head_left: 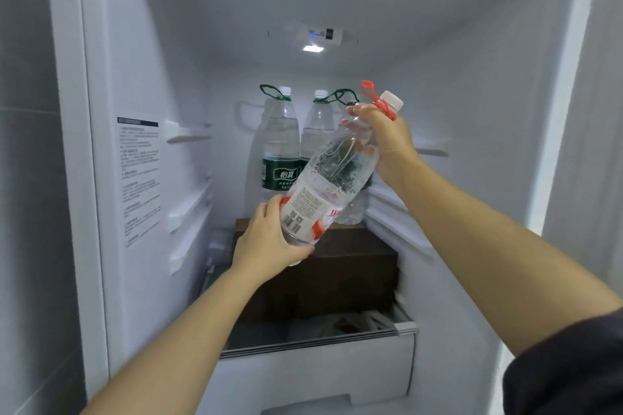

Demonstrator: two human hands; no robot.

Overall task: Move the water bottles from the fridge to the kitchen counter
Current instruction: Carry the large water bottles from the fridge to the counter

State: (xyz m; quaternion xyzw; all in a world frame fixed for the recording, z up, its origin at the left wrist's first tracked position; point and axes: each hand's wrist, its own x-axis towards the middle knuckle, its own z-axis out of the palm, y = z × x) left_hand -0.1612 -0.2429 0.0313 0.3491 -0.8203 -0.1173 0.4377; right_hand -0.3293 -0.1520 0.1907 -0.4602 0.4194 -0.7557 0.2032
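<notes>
Head view: tilted clear plastic red-labelled bottle (pixel 323 192); right hand (pixel 387 135) fingers clasp neck, left hand (pixel 269 239) fingers cup base. Withdraw clear of green-labelled bottles (pixel 281 152) behind.

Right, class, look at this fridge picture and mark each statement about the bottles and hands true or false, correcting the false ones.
1. Both hands hold the red-labelled bottle. True: the left hand grips its base, and the right hand its neck.
2. The held bottle stands upright. False: it is tilted, with the cap up to the right.
3. Green-labelled bottles stand at the back of the fridge. True.
4. The held bottle has a green carry loop. False: its loop is red.
5. The standing bottles rest on a dark brown box. True.
6. The drawer below is pulled fully out. False: it sits in the fridge.
</notes>
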